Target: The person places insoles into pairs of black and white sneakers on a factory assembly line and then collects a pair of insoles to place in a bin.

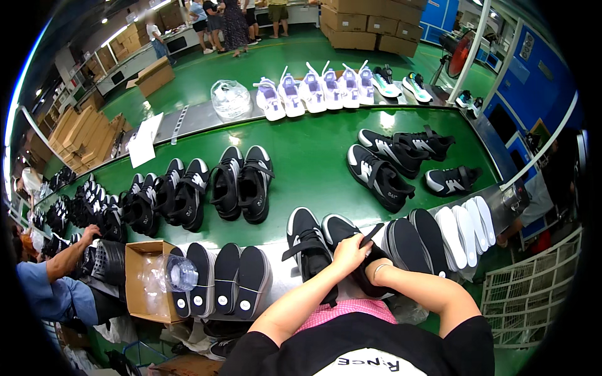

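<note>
Right in front of me is a black sneaker (337,227) with a grey toe, at the near edge of the green table. My left hand (351,254) is closed on its upper at the opening, by a raised black strap (372,234). Down in the opening goes my right hand (380,268); its fingers are hidden inside, and a bracelet shows at the wrist. The matching sneaker (305,229) stands just left, strap loose and untouched. To the right lie black insoles (428,239) and white insoles (463,235) in a row.
Several black sneakers (256,185) line the green table (301,166) at left; others (379,177) sit at right. Black insoles (254,279) lie beside a cardboard box (143,263) with clear plastic. White-purple shoes (311,91) stand along the far ledge. A co-worker's arm (69,257) reaches in at left.
</note>
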Demonstrator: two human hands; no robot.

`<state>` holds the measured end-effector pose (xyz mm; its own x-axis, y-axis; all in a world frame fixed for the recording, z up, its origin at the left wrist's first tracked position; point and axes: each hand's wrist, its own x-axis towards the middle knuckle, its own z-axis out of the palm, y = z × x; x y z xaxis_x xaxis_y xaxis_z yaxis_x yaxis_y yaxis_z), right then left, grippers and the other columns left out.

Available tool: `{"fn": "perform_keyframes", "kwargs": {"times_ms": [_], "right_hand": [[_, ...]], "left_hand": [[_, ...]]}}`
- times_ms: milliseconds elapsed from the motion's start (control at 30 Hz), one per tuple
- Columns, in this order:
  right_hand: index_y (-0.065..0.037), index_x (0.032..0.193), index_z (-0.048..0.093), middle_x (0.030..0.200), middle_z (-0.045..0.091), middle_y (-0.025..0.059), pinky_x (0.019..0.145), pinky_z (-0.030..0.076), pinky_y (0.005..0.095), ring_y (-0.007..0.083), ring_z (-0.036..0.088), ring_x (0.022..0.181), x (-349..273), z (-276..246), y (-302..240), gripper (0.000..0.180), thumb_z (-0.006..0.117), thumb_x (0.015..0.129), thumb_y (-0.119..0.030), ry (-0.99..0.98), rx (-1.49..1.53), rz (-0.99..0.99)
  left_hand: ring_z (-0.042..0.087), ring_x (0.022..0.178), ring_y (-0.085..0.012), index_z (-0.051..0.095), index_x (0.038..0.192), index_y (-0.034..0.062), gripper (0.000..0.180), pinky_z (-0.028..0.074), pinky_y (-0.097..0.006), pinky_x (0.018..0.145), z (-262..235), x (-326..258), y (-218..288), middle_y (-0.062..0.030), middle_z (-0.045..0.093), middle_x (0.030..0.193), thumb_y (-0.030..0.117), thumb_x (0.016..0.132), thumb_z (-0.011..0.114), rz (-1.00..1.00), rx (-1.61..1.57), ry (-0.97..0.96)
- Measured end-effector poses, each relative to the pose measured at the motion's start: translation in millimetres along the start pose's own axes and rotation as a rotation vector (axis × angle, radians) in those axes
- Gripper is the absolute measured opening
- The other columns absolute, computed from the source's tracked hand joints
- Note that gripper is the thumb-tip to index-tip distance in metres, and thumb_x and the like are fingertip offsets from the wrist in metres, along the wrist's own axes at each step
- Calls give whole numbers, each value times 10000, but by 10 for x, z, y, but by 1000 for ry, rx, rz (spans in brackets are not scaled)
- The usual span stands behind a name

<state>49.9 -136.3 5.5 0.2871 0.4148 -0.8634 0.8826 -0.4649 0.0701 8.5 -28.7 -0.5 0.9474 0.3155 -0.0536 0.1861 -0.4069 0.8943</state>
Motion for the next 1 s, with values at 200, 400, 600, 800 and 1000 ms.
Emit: {"fn": "perform_keyframes", "kwargs": {"times_ms": [200, 400, 600, 800, 1000], "right_hand": [[-10, 1043, 556, 1014, 611, 155, 916, 307, 512, 282, 567, 1003, -608, -80, 62, 378, 464, 782, -268, -39, 78, -152], [13, 1176, 461, 1066, 574, 205, 942, 268, 521, 300, 530, 1048, -290, 149, 119, 526, 510, 758, -301, -269, 132, -146], [39, 1140, 460, 993, 601, 154, 833, 425, 349, 267, 568, 937, -175, 258, 217, 490, 566, 785, -282, 53, 882, -316], [14, 803, 583, 719, 602, 79, 663, 468, 274, 161, 582, 656, -33, 435, 121, 187, 575, 824, -172, 476, 2028, -148], [17, 757, 574, 636, 562, 56, 571, 441, 262, 143, 529, 543, -91, 337, 67, 127, 567, 792, -105, 529, 1987, -116]], "left_hand": [[606, 712, -321, 594, 878, 41, 225, 462, -375, 618, 19, -23, -30, -162, 612, 733, 248, 788, 586, 7, 27, 11], [605, 668, -297, 588, 849, 43, 206, 452, -365, 595, 25, -25, 4, -140, 606, 698, 240, 789, 583, 15, 53, 5], [606, 720, -293, 587, 866, 59, 189, 455, -363, 634, -33, -85, -4, -143, 605, 732, 223, 773, 575, 14, 14, -76], [590, 761, -336, 567, 863, 69, 192, 456, -405, 659, -57, -120, 59, -155, 604, 772, 191, 718, 537, 37, 105, -180], [583, 766, -339, 554, 850, 72, 172, 452, -413, 651, -29, -139, 27, -155, 600, 774, 182, 724, 513, 53, 140, -117]]}}
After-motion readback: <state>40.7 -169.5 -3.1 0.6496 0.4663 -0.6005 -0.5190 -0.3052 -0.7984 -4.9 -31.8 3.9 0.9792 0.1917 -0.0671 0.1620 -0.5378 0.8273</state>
